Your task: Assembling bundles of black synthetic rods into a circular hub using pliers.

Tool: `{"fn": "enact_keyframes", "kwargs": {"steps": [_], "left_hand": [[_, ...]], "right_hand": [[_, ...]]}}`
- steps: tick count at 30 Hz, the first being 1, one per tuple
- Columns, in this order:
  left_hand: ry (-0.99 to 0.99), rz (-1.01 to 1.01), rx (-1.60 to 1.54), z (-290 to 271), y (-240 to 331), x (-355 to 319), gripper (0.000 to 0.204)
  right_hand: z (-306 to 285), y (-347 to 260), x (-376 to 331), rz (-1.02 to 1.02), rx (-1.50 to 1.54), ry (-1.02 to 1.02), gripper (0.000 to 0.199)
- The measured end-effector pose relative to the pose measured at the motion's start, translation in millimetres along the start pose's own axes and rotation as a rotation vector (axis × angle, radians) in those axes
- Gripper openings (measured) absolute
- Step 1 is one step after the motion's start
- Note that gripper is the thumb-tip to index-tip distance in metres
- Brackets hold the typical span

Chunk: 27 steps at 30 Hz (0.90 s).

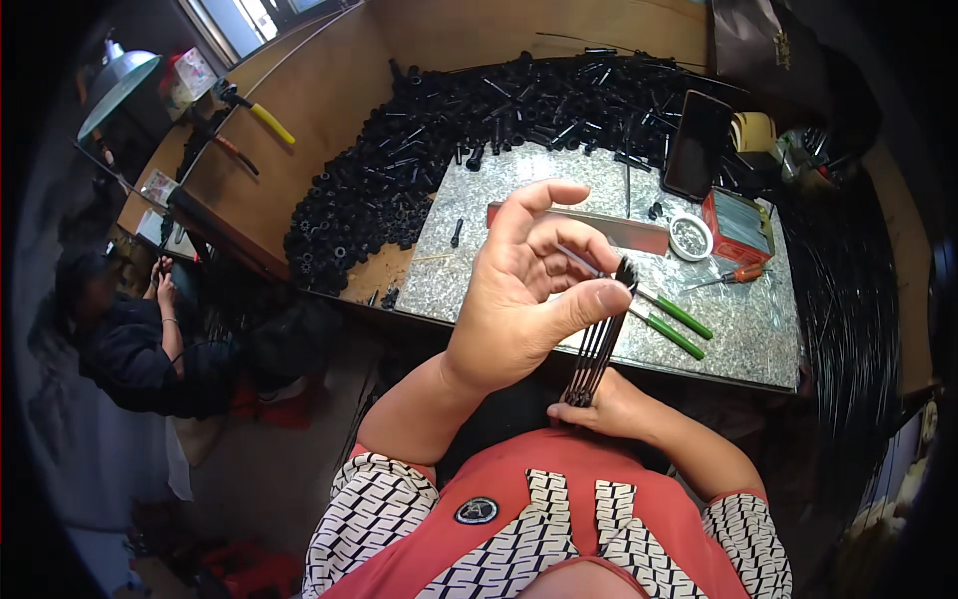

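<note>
A heap of black tubes (pixel 449 130) curves around the grey stone slab (pixel 519 190). Before the slab's near edge, the left hand (pixel 529 290) pinches a bundle of thin black rods (pixel 599 339); the right hand (pixel 599 409) grips its lower end.

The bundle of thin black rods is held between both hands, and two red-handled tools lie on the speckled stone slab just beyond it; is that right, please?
Not quite: the head view shows the two tools beyond the bundle of thin black rods with green handles, not red. The rest holds: the left hand pinches the bundle near its top, the right hand grips its lower end, and the tools lie on the speckled stone slab.
</note>
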<state>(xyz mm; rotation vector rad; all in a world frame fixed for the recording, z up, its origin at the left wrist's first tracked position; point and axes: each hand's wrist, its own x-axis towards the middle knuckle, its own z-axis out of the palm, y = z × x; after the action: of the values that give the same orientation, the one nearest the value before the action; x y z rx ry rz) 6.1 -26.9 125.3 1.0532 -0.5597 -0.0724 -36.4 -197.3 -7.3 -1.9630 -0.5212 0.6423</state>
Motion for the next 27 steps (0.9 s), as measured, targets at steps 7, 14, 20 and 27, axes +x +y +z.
{"fn": "enact_keyframes", "kwargs": {"steps": [7,14,20,27], "left_hand": [[-0.078,-0.059,0.034,-11.0,-4.2,11.1,0.044],[-0.198,-0.031,0.109,-9.7,-3.0,29.7,0.015],[-0.361,0.076,0.118,-17.2,6.5,32.0,0.008],[-0.393,-0.145,0.061,-3.0,0.9,32.3,0.010]], "right_hand": [[-4.2,7.5,-1.5,0.064,-0.101,-0.045,0.043],[-29.7,13.9,-12.6,-0.071,-0.225,-0.045,0.056],[-85.1,-91.1,-34.1,-0.215,-0.181,0.095,0.042],[-107.7,-102.3,-24.1,-0.490,0.113,0.240,0.019]]}}
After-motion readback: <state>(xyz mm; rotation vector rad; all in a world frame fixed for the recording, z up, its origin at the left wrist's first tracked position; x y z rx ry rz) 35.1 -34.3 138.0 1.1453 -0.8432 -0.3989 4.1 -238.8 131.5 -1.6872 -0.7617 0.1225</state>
